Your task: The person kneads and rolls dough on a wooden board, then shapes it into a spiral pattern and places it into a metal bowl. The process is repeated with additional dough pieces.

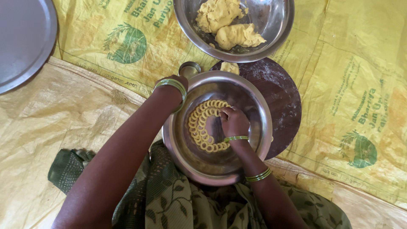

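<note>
L hand (171, 87): gripping rim of my steel plate (250, 106), steadying it
R hand (234, 122): fingertips pinched on dough coil (202, 127) end
Coil: lies on plate, soft & fragile I reckon, handle v. lightly
Bowl (275, 29): spare dough, beyond plate

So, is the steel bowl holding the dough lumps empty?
No, the upper steel bowl holds several lumps of yellow dough, while the right hand works at the dough ring in the nearer bowl.
</note>
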